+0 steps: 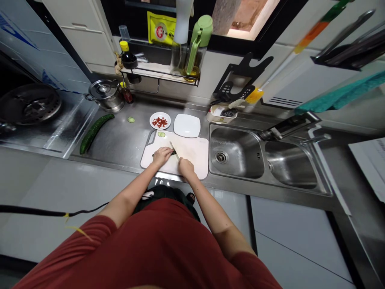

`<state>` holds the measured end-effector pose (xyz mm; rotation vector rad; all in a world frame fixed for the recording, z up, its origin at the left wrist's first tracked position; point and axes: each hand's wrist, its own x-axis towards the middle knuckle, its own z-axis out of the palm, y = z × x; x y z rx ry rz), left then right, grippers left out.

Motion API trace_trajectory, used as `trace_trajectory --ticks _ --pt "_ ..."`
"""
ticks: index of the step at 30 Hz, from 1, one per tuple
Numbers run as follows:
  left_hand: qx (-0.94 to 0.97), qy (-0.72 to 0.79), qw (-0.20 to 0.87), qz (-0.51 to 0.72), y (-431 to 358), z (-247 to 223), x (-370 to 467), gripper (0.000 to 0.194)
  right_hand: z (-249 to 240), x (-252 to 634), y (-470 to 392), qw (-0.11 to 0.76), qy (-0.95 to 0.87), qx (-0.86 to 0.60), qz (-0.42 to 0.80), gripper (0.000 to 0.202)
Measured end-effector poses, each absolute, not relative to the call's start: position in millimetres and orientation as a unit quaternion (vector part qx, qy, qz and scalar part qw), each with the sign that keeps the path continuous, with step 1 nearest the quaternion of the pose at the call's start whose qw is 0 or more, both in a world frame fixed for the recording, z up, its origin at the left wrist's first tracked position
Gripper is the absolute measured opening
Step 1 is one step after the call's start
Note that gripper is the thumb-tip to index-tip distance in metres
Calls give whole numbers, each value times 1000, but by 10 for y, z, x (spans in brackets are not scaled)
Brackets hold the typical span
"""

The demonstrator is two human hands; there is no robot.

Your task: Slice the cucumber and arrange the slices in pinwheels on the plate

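Note:
On the white cutting board point(195, 150), my left hand point(162, 156) is closed over a dark green cucumber piece point(173, 152), mostly hidden under the fingers. My right hand point(186, 167) grips the handle of a kitchen knife point(175, 150), whose blade points away from me beside the left fingertips and touches or nearly touches the cucumber. A few pale cucumber slices point(161, 134) lie near the board's far left corner. Behind the board stand a round white plate point(152, 121) of chopped red pieces point(160, 121) and a bare square white plate point(187, 125).
A long cucumber point(94, 132) and a cucumber end point(131, 119) lie left, near a lidded steel pot point(106, 95). Right of the board is a double sink point(237, 150) with a faucet point(315, 139). A shelf point(159, 73) with bottles hangs at the back; a stove point(28, 104) stands far left.

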<state>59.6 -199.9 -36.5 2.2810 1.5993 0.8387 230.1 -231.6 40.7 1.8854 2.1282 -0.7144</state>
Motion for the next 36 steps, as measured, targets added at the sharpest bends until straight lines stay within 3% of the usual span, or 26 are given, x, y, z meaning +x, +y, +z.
trace_trajectory --ticks 36 --pt "774 552 121 287 -1998 -395 599 25 283 2425 -2548 129 719 642 -233 25"
